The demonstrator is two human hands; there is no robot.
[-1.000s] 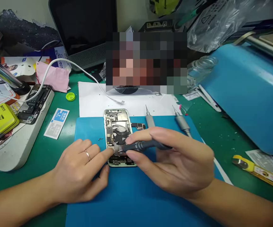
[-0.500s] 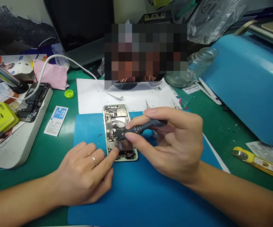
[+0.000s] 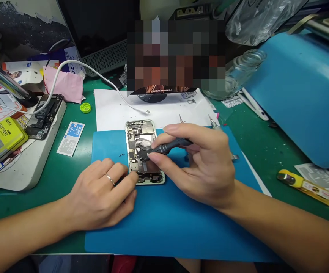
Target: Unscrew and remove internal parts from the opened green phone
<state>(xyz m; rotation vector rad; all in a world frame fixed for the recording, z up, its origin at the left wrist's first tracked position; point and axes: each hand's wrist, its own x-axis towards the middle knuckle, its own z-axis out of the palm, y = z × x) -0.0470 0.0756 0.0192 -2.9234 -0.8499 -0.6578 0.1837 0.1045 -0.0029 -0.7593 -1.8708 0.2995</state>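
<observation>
An opened smartphone lies on the blue mat, its circuit board, battery area and other inner parts bare. My left hand, a ring on one finger, rests at the phone's lower left; the index fingertip touches that edge and the other fingers are curled in. Between thumb and fingers, my right hand grips a dark grey hand tool with a ribbed neck. The tool slants down left, its tip over the middle of the phone; whether it touches I cannot tell. A few tiny screws lie left of the phone.
White paper lies behind the mat, with a white cable over it. Another opened phone is at left, near a lime cap. Behind my right hand stand screwdrivers. A glass jar and yellow cutter are at right.
My left index fingertip has drawn back from the phone's lower inside to its left edge. My right hand and the tool have shifted slightly. The whole view has tilted down a little.
</observation>
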